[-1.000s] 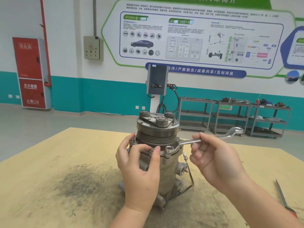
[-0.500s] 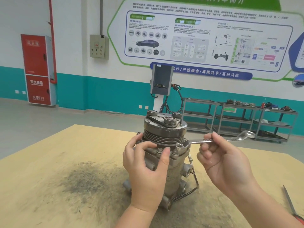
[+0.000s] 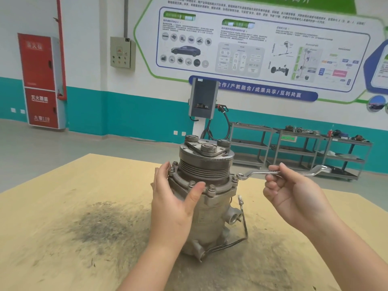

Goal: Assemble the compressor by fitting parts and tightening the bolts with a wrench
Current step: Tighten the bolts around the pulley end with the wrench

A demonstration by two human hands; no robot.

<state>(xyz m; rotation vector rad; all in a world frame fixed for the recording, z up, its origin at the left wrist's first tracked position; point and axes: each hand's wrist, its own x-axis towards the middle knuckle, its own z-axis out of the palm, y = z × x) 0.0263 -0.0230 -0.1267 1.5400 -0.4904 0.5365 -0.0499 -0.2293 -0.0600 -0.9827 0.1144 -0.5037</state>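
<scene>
Left hand (image 3: pixel 174 198) rests against the compressor (image 3: pixel 206 194), fingers straight along its left side and thumb across the bolted flange, steadying rather than gripping. Right hand (image 3: pixel 294 196) pinches the wrench (image 3: pixel 281 173) mid-shaft between thumb and fingertips. Wrench ring end sits at the right-side flange bolt (image 3: pixel 234 179); whether it is seated on the head or just beside it cannot be told. Compressor stands upright, pulley end up, at the middle of the table (image 3: pixel 52 206), next to a dark grimy smear. Judged handling: cast metal body, heavy and rigid, no give, probably oily so somewhat slippery. Best hold looks like the flange rim or the body below it, not the thin wire (image 3: pixel 243 223) hanging on the right. Wrench is stiff steel; gripping nearer its far end should give more leverage.
</scene>
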